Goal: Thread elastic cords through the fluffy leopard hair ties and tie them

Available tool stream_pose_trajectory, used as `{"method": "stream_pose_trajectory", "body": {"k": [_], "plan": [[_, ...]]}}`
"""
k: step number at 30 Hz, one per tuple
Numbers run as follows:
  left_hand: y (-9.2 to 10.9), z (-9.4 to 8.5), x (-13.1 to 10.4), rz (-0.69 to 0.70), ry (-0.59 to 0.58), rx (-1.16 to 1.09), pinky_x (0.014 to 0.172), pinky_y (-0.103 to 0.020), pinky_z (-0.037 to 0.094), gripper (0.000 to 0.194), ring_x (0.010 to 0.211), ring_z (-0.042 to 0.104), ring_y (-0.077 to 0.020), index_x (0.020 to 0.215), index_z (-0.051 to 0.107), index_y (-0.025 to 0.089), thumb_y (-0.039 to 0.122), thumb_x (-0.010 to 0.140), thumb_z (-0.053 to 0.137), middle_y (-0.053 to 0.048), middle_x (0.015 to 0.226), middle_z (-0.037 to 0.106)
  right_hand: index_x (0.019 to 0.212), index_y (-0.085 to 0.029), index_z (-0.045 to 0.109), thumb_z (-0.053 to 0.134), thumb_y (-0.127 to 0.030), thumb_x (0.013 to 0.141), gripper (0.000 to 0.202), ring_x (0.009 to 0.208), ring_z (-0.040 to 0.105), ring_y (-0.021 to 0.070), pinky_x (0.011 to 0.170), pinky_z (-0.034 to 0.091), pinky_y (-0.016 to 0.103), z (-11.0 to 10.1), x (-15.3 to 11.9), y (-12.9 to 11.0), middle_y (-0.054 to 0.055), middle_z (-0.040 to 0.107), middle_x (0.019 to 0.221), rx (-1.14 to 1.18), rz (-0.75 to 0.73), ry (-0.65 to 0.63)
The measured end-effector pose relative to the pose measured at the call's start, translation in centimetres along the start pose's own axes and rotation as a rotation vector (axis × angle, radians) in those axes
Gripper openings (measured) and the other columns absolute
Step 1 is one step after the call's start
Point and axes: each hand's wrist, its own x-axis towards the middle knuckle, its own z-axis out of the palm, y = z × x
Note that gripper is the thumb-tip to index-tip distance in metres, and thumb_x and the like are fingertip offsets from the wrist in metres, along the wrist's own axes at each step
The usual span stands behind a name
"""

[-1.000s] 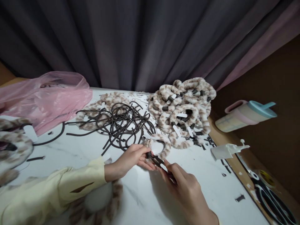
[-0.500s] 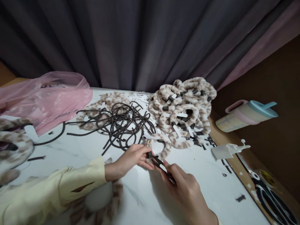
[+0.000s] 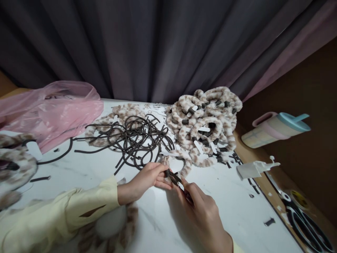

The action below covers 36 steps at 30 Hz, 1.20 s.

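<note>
Dark curtain behind a white marble table (image 3: pixel 79 168). Left hand (image 3: pixel 147 177) pinches one fuzzy leopard-print hair tie (image 3: pixel 177 165) by its dark band, right hand (image 3: pixel 200 207) closed on the short brown strip (image 3: pixel 175 179) sticking out, just below the brown cord tangle (image 3: pixel 137 137).

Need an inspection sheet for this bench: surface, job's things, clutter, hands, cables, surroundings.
Surface: white marble-look table, strewn with dark offcuts.
Job's things: fuzzy hair tie with a dark strip pinched at its near end.
Clutter: heap of fuzzy ties, tangle of dark cords, pink bag, white hook, scissors, lidded cup.
Hands: left hand and right hand both pinch the strip.
Cables: nothing seen.
Surroundings: dark curtain behind.
</note>
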Motion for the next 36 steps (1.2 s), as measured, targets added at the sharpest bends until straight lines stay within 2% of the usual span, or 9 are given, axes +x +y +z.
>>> {"method": "stream_pose_trajectory", "body": {"k": [6, 14, 18, 22, 27, 31, 33, 36], "plan": [[-0.23, -0.15, 0.03, 0.04, -0.047, 0.017, 0.07, -0.036, 0.055, 0.036, 0.064, 0.068, -0.0202, 0.081, 0.058, 0.008, 0.041, 0.07, 0.069, -0.012, 0.075, 0.069, 0.103, -0.008, 0.053, 0.036, -0.018, 0.095, 0.021, 0.045, 0.052, 0.0102, 0.04, 0.037, 0.019, 0.07, -0.12, -0.15, 0.003, 0.056, 0.064, -0.01, -0.036, -0.05], [-0.2, -0.13, 0.13, 0.044, -0.021, 0.012, 0.073, -0.036, 0.055, 0.034, 0.069, 0.068, -0.0199, 0.083, 0.058, 0.01, 0.041, 0.073, 0.068, -0.011, 0.081, 0.069, 0.101, -0.01, 0.053, 0.036, -0.017, 0.094, 0.02, 0.045, 0.052, 0.0098, 0.04, 0.038, 0.019, 0.12, 0.09, 0.05, 0.003, 0.057, 0.065, 0.035, -0.012, -0.059], [-0.44, -0.28, -0.07, 0.093, -0.079, 0.081, 0.081, -0.036, 0.054, 0.035, 0.08, 0.068, -0.0206, 0.085, 0.059, 0.01, 0.043, 0.075, 0.065, -0.011, 0.089, 0.068, 0.098, -0.011, 0.054, 0.036, -0.017, 0.094, 0.019, 0.044, 0.05, 0.0087, 0.041, 0.039, 0.018, 0.26, 0.12, 0.25, 0.003, 0.057, 0.066, 0.07, 0.023, -0.063], [-0.73, -0.39, -0.28, 0.155, -0.157, 0.168, 0.085, -0.035, 0.052, 0.037, 0.088, 0.067, -0.0204, 0.1, 0.06, 0.009, 0.038, 0.078, 0.064, -0.013, 0.1, 0.067, 0.097, -0.01, 0.055, 0.036, -0.019, 0.095, 0.021, 0.043, 0.049, 0.0084, 0.041, 0.04, 0.018, 0.28, 0.06, 0.31, 0.003, 0.056, 0.066, 0.076, 0.036, -0.076], [-0.93, -0.42, -0.15, 0.171, -0.123, 0.203, 0.081, -0.033, 0.054, 0.035, 0.082, 0.068, -0.0187, 0.1, 0.06, 0.008, 0.037, 0.08, 0.063, -0.012, 0.093, 0.069, 0.099, -0.008, 0.055, 0.035, -0.017, 0.095, 0.023, 0.045, 0.05, 0.0095, 0.041, 0.039, 0.018, 0.24, 0.0, 0.15, 0.003, 0.055, 0.066, 0.045, -0.002, -0.076], [-0.84, -0.3, -0.11, 0.166, -0.084, 0.195, 0.078, -0.032, 0.055, 0.034, 0.08, 0.068, -0.0195, 0.093, 0.06, 0.008, 0.038, 0.078, 0.064, -0.012, 0.091, 0.069, 0.104, -0.007, 0.054, 0.035, -0.018, 0.095, 0.024, 0.046, 0.05, 0.0094, 0.042, 0.039, 0.018, 0.44, -0.11, 0.04, 0.003, 0.055, 0.066, 0.049, 0.006, -0.071], [-0.75, -0.24, -0.15, 0.164, -0.067, 0.182, 0.077, -0.032, 0.055, 0.033, 0.081, 0.068, -0.0204, 0.088, 0.06, 0.008, 0.039, 0.077, 0.065, -0.012, 0.09, 0.069, 0.101, -0.009, 0.055, 0.036, -0.019, 0.094, 0.022, 0.044, 0.047, 0.0083, 0.042, 0.038, 0.018, 0.41, -0.08, -0.02, 0.002, 0.055, 0.064, 0.087, 0.037, -0.068], [-0.55, -0.21, -0.25, 0.158, -0.025, 0.151, 0.077, -0.031, 0.055, 0.034, 0.08, 0.068, -0.0204, 0.085, 0.06, 0.008, 0.04, 0.076, 0.066, -0.013, 0.088, 0.07, 0.078, -0.014, 0.055, 0.041, -0.025, 0.093, 0.024, 0.041, 0.041, 0.0065, 0.042, 0.036, 0.017, -0.03, 0.14, 0.05, -0.003, 0.051, 0.056, 0.191, 0.163, -0.079]]}}
